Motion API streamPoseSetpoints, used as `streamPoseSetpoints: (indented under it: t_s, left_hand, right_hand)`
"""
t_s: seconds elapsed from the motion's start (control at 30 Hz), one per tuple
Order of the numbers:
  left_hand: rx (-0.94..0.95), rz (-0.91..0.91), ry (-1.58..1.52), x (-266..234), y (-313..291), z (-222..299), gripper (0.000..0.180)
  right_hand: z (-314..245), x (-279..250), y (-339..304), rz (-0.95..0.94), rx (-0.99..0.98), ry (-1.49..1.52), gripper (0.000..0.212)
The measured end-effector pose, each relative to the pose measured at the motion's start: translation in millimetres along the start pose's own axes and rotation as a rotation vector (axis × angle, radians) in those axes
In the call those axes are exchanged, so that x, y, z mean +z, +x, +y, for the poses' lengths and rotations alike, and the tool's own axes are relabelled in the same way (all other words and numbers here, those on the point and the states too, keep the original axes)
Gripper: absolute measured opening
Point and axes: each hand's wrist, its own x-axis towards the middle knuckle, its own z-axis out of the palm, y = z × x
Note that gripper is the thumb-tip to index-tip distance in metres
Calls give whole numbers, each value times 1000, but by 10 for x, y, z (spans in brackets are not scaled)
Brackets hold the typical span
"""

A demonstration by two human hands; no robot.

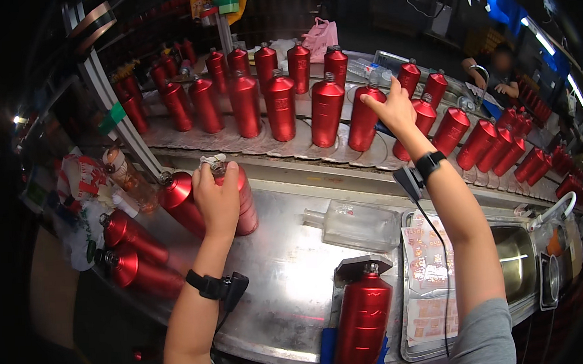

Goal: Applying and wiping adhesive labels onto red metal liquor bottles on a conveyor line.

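Observation:
My left hand is closed around the neck and shoulder of a glossy red bottle standing on the metal worktop. A scrap of white cloth or paper shows at its fingertips. Close beside it, another red bottle leans slightly. Farther off, my right hand reaches over the conveyor and grips the shoulder of a red bottle, thumb on the near side; its far fingers are partly hidden. In front of me a red bottle lies tilted on a blue stand with a dark plate behind its neck.
Rows of red bottles stand along the slatted conveyor. On the worktop lie a clear glass bottle and a tray with printed sheets. Two red bottles lie at left. A sink is at right; a person sits beyond.

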Motion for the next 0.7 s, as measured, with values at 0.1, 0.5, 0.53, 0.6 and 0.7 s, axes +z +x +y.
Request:
streamPoseSetpoints:
  t_s: [0.1,0.5,0.53,0.6,0.7]
  left_hand:
    - [9,27,14,59,-24,59,26]
    - [42,53,-67,-18,11,-16,38]
    - [31,42,-76,-18,3,-3,38]
    - [22,39,-75,-73,-11,-4,37]
    - [30,41,-81,-79,-17,3,36]
  right_hand:
    - [111,29,214,-135,163,-11,115]
    - [425,-167,186,-178,201,-153,85]
    - [493,-180,181,-171,200,-159,85]
    - [609,-157,139,-141,185,-134,84]
    - [800,-308,95,-128,217,-147,84]
